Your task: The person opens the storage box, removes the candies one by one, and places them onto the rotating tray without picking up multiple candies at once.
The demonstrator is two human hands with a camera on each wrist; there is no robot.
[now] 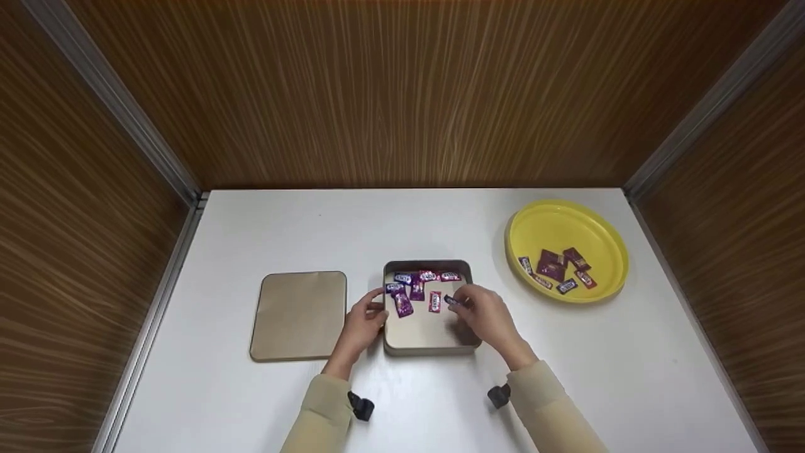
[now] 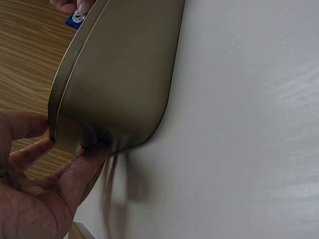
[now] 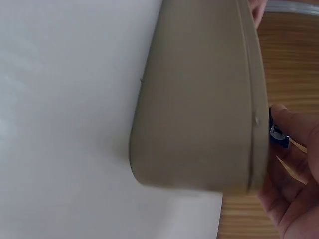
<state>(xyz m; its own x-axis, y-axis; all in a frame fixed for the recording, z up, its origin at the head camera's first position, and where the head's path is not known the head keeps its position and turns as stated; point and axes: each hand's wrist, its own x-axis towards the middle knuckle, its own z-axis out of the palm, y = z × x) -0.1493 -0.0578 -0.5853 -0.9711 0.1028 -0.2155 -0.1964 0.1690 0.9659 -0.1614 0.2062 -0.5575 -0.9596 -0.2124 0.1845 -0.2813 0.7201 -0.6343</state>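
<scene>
While your left hand [image 1: 363,324] rests its fingers, barely bent, against the left wall and rim of the gold tin [image 1: 434,352], your right hand [image 1: 492,314] has a narrow pinch on a small dark-blue candy [image 1: 451,301], thumb and fingertip together. Candy held just inside the right rim, tilted; whether it touches the tin's floor, cannot tell.

Tin upright on the white table [image 1: 597,377], open at the top. Inside, wrapped candies crowd the far left: purple packets [image 1: 403,304], blue ones and red ones along the far wall. One pink candy [image 1: 434,301] lies apart, just left of the one you hold.

Left of the tin, near it: a flat tan square [image 1: 300,314], rounded corners. Far right, a round yellow tray [image 1: 566,223] bearing maroon packets [image 1: 551,269] plus small red and blue candies. Wood-grain panels [image 1: 409,94] stand behind and on both sides.
</scene>
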